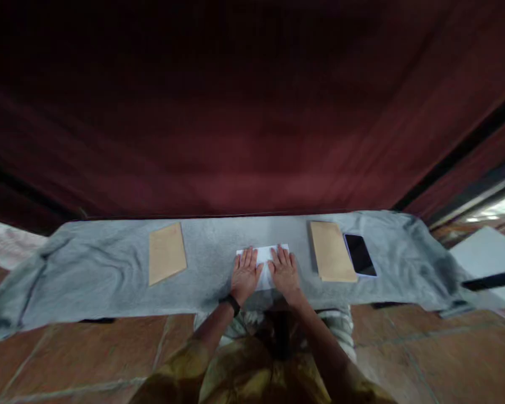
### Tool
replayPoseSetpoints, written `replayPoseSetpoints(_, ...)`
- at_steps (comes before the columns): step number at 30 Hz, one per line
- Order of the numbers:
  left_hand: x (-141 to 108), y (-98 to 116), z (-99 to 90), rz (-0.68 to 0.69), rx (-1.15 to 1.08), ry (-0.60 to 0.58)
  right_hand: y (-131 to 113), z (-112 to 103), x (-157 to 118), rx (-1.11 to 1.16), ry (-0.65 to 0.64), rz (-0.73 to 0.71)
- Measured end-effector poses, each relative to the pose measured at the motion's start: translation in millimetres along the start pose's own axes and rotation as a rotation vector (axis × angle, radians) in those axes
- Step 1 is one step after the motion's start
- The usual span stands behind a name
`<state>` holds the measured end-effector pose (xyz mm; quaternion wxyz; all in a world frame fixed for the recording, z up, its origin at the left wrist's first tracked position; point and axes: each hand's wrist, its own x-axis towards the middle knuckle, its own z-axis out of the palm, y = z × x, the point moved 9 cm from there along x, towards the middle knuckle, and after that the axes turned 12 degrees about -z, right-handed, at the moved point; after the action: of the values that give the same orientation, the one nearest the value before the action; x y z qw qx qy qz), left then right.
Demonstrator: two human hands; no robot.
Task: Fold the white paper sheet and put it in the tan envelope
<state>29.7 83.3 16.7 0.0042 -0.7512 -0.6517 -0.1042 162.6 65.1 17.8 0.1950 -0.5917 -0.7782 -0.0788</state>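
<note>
A white sheet of paper [264, 256] lies on the grey cloth [210, 247] that covers a long narrow surface. My left hand [244, 274], with a dark band at its wrist, rests flat on the paper's left part, fingers stretched forward. On the paper's right part lies my right hand [284, 274], also flat with its fingers extended. Between the two hands a strip of the paper shows. Part of the paper is hidden under both palms.
A brown paper piece [166, 253] with a slanted lower edge lies to the left. On the right are a brown paper stack or envelope [332, 251] and a phone [360, 255]. A dark red surface [244, 191] rises behind the cloth. A white panel [488, 258] stands far right.
</note>
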Motion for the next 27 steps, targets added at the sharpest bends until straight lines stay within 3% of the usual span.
replayPoseSetpoints(7, -3.8, -19.9, -7.2, -0.079, -0.024, 0.058, 24.9, -15.0, -12.5, 0.015, 0.007, 0.077)
replayPoseSetpoints(15, -6.4, -19.9, -12.3, -0.074, -0.091, 0.085, 52.8, -33.2, -14.3, 0.055, -0.083, 0.368)
replayPoseSetpoints(21, -6.2, -20.5, -13.1, -0.061, -0.122, 0.091, 68.6, -24.1, -14.6, 0.204, -0.13, 0.504)
replayPoseSetpoints(27, -5.2, -23.9, -9.7, -0.066, -0.133, 0.085, 73.7, -20.6, -15.6, 0.337, -0.133, 0.483)
